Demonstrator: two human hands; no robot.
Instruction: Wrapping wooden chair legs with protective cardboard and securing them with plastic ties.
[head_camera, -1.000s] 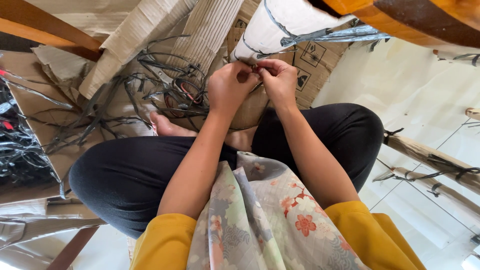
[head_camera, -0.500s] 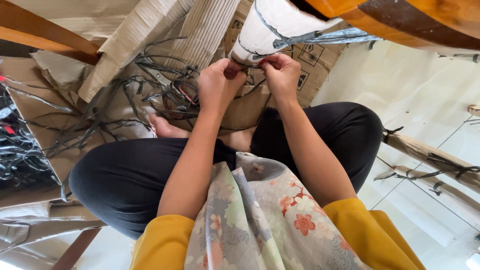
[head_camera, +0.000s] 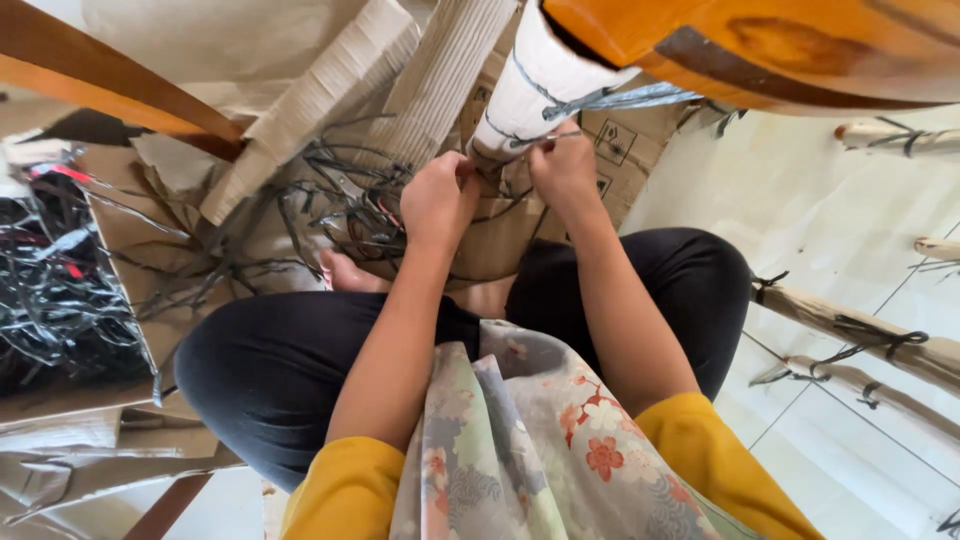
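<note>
- A grey strap (head_camera: 600, 100) is pinched by the right hand (head_camera: 562, 168) against a white-wrapped wooden leg (head_camera: 535, 85).
- The wrap's lower end is clasped by the left hand (head_camera: 437, 198).
- Loose straps (head_camera: 350, 195) are strewn on cardboard (head_camera: 500, 240) beyond.

Short mustard-yellow sleeves (head_camera: 345, 490) are worn, ending above the elbows, and both forearms are left bare. A pale cloth printed with grey and coral-red flowers (head_camera: 530, 440) is draped down the front. The legs are covered by plain black trousers (head_camera: 270, 370). The left hand (head_camera: 438, 200) and right hand (head_camera: 565, 170) are ungloved.
</note>
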